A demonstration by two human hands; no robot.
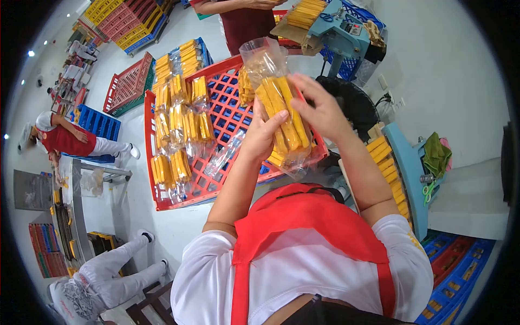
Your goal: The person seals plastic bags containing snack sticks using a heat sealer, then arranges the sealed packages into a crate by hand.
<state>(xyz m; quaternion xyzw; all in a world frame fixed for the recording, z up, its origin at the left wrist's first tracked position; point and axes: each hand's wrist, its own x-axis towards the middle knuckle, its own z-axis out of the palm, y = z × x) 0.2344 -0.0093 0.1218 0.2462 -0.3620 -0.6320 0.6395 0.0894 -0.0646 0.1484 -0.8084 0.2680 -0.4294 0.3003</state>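
Note:
A clear plastic bag [264, 57] packed with long yellow sticks [290, 122] is held up in front of me above the red crate. My left hand [262, 132] grips its left side, with the thumb pressed across the sticks. At the bag's right edge is my right hand [322, 108], its fingers and thumb apart; whether it touches the plastic I cannot tell. Beneath lies a red lattice crate [223, 95] with several filled bags [179, 124] along its left part. A flat, clear plastic bag [225, 154] rests on the lattice, left of my left forearm.
Blue sealing machines stand at the upper right [341, 35] and right [411, 173], both beside yellow sticks. A black round fan-like object [349, 105] is close to my right arm. Co-workers stand at the top [246, 27] and left [70, 138]. Stacked crates [127, 21] fill the upper left.

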